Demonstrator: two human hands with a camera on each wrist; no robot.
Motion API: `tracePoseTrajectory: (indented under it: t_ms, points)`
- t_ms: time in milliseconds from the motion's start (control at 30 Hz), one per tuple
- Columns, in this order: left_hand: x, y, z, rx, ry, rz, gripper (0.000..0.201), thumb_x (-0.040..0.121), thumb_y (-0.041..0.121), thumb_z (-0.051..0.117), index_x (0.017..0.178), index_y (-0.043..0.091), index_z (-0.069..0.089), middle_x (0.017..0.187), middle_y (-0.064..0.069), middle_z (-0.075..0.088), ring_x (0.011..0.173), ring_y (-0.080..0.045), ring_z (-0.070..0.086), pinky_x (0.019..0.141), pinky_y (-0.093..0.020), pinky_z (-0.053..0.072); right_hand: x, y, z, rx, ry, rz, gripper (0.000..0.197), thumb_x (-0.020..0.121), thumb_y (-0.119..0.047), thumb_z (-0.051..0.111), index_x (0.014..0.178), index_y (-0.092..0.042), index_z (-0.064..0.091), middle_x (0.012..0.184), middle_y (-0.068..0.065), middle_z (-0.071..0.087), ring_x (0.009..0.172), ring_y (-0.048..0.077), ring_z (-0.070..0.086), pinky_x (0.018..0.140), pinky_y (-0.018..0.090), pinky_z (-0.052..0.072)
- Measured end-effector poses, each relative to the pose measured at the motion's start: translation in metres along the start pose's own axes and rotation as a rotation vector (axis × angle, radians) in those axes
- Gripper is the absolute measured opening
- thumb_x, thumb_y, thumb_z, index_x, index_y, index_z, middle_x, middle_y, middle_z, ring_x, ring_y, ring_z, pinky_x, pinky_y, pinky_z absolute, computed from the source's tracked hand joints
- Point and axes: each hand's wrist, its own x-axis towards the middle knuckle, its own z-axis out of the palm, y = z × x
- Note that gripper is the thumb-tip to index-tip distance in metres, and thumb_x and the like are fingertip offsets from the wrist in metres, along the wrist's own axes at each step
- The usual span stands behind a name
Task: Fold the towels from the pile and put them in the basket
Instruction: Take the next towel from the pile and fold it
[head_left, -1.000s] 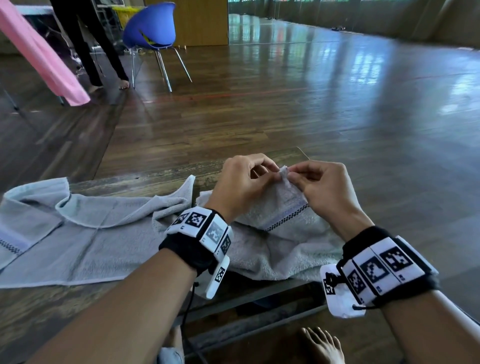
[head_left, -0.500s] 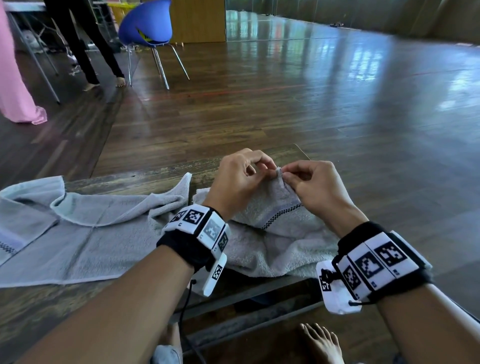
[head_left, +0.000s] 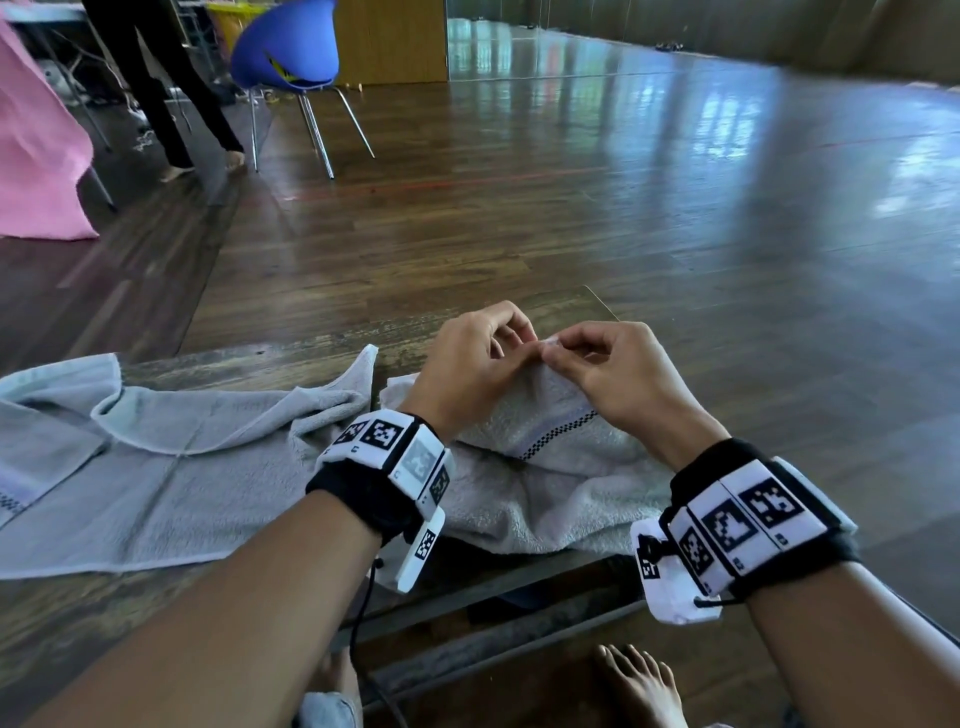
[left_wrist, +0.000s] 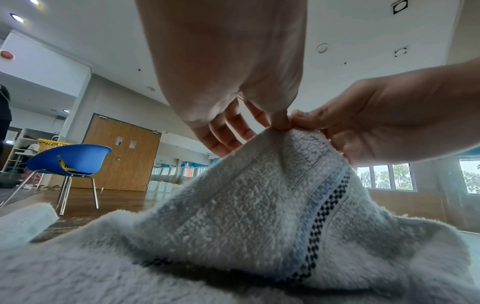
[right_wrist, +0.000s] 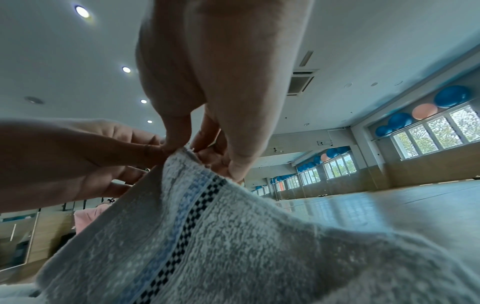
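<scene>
A grey towel (head_left: 545, 467) with a blue and black checkered stripe lies bunched on the right part of the wooden table (head_left: 322, 353). One corner of it is lifted into a peak. My left hand (head_left: 478, 358) and my right hand (head_left: 597, 364) both pinch that corner, fingertips almost touching. The left wrist view shows the same towel (left_wrist: 246, 205) rising to the pinch, with the left thumb tip on its edge. From the right wrist, the towel (right_wrist: 207, 226) hangs from my right hand's thumb and forefinger. A second grey towel (head_left: 156, 467) lies spread on the table's left. No basket is in view.
The table's near edge runs below my wrists, and bare feet (head_left: 644, 686) show under it. A blue chair (head_left: 291, 57) and a standing person's legs (head_left: 156, 88) are at the far left on the wooden floor. Pink cloth (head_left: 36, 156) hangs at the left edge.
Both hands have stayed at the towel's lifted corner and worked it slightly between the fingertips. The pink cloth at the left swung down and back.
</scene>
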Motion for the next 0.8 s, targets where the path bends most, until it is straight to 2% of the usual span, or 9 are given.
tracePoseTrajectory:
  t_ms: [67,133,200,300,367,467,600,667,800]
  points:
    - [0.000,-0.002,0.000,0.007,-0.007,-0.008,0.022,0.088,0.037,0.071,0.084,0.015,0.068,0.078,0.003,0.069,0.067,-0.022,0.063,0.061,-0.036,0.052,-0.001,0.000,-0.001,0.007,-0.024,-0.002,0.003,0.088,-0.027,0.078,0.087,-0.024,0.077,0.085,-0.001,0.077,0.083,0.019,0.072,0.080,0.033,0.058]
    - [0.000,-0.002,-0.001,0.016,-0.031,-0.024,0.025,0.090,0.039,0.070,0.083,0.015,0.068,0.079,0.002,0.068,0.067,-0.022,0.063,0.060,-0.035,0.051,0.000,-0.001,-0.003,-0.008,-0.028,-0.020,0.003,0.088,-0.025,0.078,0.085,-0.026,0.077,0.080,-0.005,0.075,0.074,0.009,0.068,0.074,0.025,0.057]
    - [0.000,-0.003,-0.002,0.017,-0.092,-0.054,0.028,0.091,0.043,0.067,0.084,0.015,0.070,0.083,0.001,0.068,0.071,-0.019,0.063,0.064,-0.035,0.052,0.002,0.000,-0.006,-0.051,0.002,-0.028,0.007,0.089,-0.024,0.077,0.083,-0.027,0.075,0.074,-0.009,0.072,0.068,0.002,0.063,0.069,0.020,0.052]
    - [-0.001,-0.004,-0.005,0.000,-0.187,-0.035,0.022,0.092,0.031,0.068,0.092,0.010,0.075,0.094,-0.002,0.070,0.086,-0.018,0.065,0.075,-0.032,0.051,0.006,0.002,-0.013,-0.060,0.082,-0.011,0.009,0.090,-0.024,0.075,0.081,-0.025,0.074,0.066,-0.013,0.066,0.062,0.002,0.058,0.065,0.022,0.048]
    - [-0.002,-0.005,-0.005,-0.012,-0.198,-0.011,0.019,0.092,0.023,0.068,0.094,0.005,0.076,0.095,-0.006,0.071,0.089,-0.020,0.065,0.077,-0.033,0.050,0.006,0.002,-0.014,-0.054,0.072,-0.016,0.009,0.089,-0.025,0.076,0.081,-0.025,0.074,0.067,-0.013,0.067,0.064,0.003,0.059,0.067,0.024,0.049]
    - [-0.002,-0.005,-0.005,0.002,-0.186,0.022,0.019,0.092,0.020,0.068,0.092,0.002,0.077,0.092,-0.008,0.072,0.087,-0.023,0.066,0.078,-0.040,0.052,0.004,0.003,-0.011,-0.053,0.040,-0.053,0.009,0.087,-0.032,0.078,0.083,-0.024,0.076,0.070,-0.014,0.069,0.066,0.002,0.061,0.067,0.024,0.051]
    - [0.000,-0.009,-0.006,0.029,-0.199,0.026,0.016,0.091,0.018,0.070,0.090,0.005,0.078,0.090,-0.005,0.072,0.085,-0.021,0.068,0.081,-0.042,0.054,0.007,0.008,-0.014,-0.128,0.115,-0.117,0.012,0.087,-0.034,0.077,0.077,-0.030,0.073,0.063,-0.028,0.064,0.058,-0.008,0.056,0.054,0.006,0.040]
    - [0.001,-0.016,-0.010,0.112,-0.222,0.020,0.018,0.091,0.018,0.069,0.086,0.003,0.077,0.085,-0.007,0.072,0.082,-0.023,0.067,0.079,-0.043,0.053,0.011,0.011,-0.022,-0.121,0.182,-0.124,0.013,0.088,-0.032,0.077,0.075,-0.032,0.072,0.062,-0.031,0.063,0.057,-0.010,0.056,0.051,0.003,0.038]
    - [0.001,-0.032,-0.024,0.298,-0.259,-0.025,0.030,0.091,0.018,0.066,0.067,0.001,0.064,0.069,-0.007,0.062,0.068,-0.029,0.059,0.068,-0.043,0.048,0.018,0.024,-0.046,-0.121,0.318,-0.077,0.019,0.088,-0.027,0.076,0.071,-0.035,0.071,0.065,-0.035,0.064,0.060,-0.016,0.057,0.052,0.000,0.039]
